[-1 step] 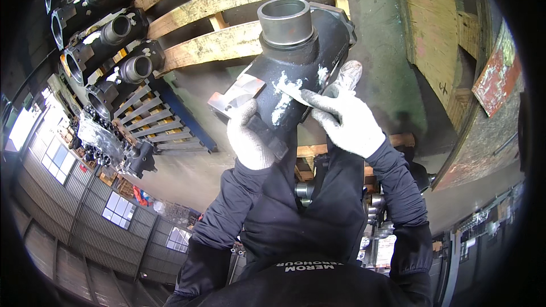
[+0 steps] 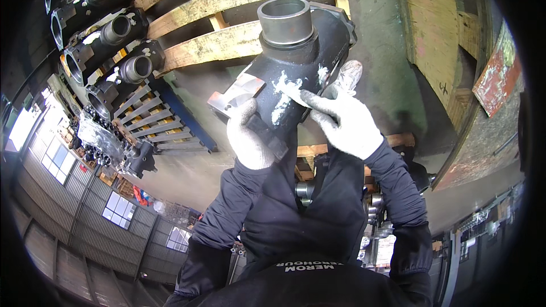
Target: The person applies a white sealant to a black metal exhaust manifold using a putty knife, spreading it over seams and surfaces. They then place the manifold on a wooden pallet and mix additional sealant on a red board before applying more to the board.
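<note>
A black cast-metal housing [image 2: 267, 74] with a bare steel round neck [image 2: 287, 23] lies before me, tilted. White putty-like patches [image 2: 280, 115] are smeared over its near side. My right hand [image 2: 350, 122], in a white glove, is closed in a pinch on a thin pale spreader [image 2: 297, 98], its tip against the white smear. My left hand [image 2: 250, 136], also gloved, grips the housing's near left side below a machined pad [image 2: 244, 90]; most of its fingers are hidden. Just beyond my right hand is a mottled grey-white rounded shape [image 2: 350, 75] I cannot make out.
A wooden pallet [image 2: 216, 42] lies behind the housing. Several similar black housings [image 2: 116, 31] line the far left, near a slatted rack [image 2: 156, 116]. At the right stand wooden boards [image 2: 429, 34] and a red-and-white worn panel [image 2: 500, 71].
My right hand has shifted very slightly. The housing and my left hand stay where they were.
</note>
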### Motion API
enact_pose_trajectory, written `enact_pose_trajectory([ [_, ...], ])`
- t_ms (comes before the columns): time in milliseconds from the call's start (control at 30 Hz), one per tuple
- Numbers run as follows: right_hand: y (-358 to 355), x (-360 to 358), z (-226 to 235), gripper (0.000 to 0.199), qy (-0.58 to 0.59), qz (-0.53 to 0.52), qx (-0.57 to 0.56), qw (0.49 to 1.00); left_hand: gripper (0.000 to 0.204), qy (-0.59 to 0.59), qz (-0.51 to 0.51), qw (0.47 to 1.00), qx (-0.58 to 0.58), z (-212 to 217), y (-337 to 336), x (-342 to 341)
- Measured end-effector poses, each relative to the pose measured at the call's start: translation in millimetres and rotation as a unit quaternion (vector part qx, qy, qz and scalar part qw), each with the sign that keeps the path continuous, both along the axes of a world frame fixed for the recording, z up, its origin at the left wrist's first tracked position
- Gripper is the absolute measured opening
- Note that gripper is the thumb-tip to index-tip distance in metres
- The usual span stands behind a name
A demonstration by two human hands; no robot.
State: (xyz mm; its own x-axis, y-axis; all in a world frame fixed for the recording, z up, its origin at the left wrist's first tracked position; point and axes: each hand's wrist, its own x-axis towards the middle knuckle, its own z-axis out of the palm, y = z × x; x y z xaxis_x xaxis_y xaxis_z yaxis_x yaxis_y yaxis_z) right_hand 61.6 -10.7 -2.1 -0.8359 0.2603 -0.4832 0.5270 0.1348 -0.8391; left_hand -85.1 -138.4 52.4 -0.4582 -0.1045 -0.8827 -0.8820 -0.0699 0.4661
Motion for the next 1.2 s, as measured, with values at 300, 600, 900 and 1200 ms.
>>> enact_pose_trajectory([
  [300, -7, -3, 9, 0.044, 0.036, -0.035, 0.031, 0.998, 0.044, -0.025, -0.019, 0.999, 0.028, 1, 5, -11],
  [600, -3, -7, 0, 0.042, 0.033, -0.056, -0.01, 0.998, 0.05, -0.048, -0.029, 0.997, 0.045, 7, 14, -11],
  [900, -8, -13, 27, 0.044, 0.032, -0.015, 0.077, 0.996, 0.05, -0.031, -0.058, 0.996, 0.057, 7, 13, -7],
  [1200, 9, -6, 8, 0.041, -0.015, -0.065, -0.034, 0.997, 0.038, -0.024, -0.003, 0.999, 0.027, 3, 16, -3],
])
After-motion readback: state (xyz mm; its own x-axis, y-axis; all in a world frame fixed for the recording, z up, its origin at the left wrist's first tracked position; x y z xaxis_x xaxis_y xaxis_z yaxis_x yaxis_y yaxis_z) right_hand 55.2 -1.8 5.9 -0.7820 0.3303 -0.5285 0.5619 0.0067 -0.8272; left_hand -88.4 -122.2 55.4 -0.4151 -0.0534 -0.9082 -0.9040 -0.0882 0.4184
